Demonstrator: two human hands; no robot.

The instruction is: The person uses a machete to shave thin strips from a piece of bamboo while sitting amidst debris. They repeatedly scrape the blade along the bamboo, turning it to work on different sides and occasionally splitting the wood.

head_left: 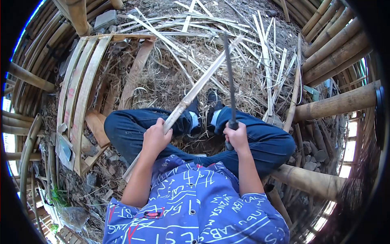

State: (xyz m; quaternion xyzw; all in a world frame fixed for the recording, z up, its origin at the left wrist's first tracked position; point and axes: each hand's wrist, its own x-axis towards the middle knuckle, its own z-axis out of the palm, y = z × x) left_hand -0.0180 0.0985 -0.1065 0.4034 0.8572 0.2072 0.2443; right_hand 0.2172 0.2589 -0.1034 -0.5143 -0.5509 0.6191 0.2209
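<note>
My left hand [157,137] is wrapped round a long split bamboo strip [202,81], which slants up and away to the right over my lap, its lower end passing behind my left forearm. In my right hand [237,136] is the dark handle of a long knife [230,81], its thin dark blade pointing forward and up. Near the tip, the blade overlaps the far end of the strip in this view. Both hands are above my crossed legs [260,140] in blue jeans.
Pale bamboo strips [266,61] lie scattered ahead over dirt and curly shavings [156,75]. A slatted wooden pallet [83,93] leans at the left. Thick bamboo poles [337,101] stick in from the right, one close by my right knee. A grey block [105,19] sits at the far left.
</note>
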